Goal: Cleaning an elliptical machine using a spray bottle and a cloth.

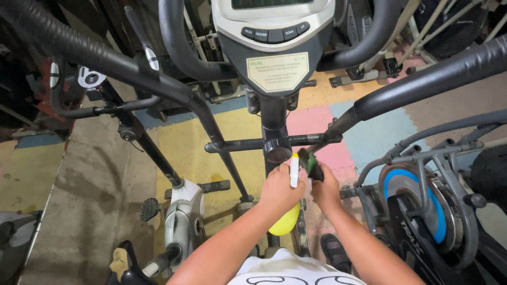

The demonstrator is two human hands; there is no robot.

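**Visitor:** Hands first, head view: what does each one carry?

**Guide:** Left hand (279, 189) is closed round a yellow spray bottle (285, 221), its white nozzle (294, 170) upright and turned toward the central post (273, 119) of the exercise machine. Right hand (326, 189) is closed on a dark brush with a green body (310, 163), bristle end raised to the same spot.

**Visitor:** Why so close together?

**Guide:** Both tools meet just below the round black knob (277, 151), where the crossbar (237, 144) joins the post; held this way, spray and brush bear on one joint, I judge.

**Visitor:** And around them?

**Guide:** Curved black handlebars (105, 55) frame both arms, the grey console (274, 31) sits above, and coloured foam floor mats (369, 142) lie beneath. Another machine with a blue-ringed flywheel (422, 206) stands to the right.
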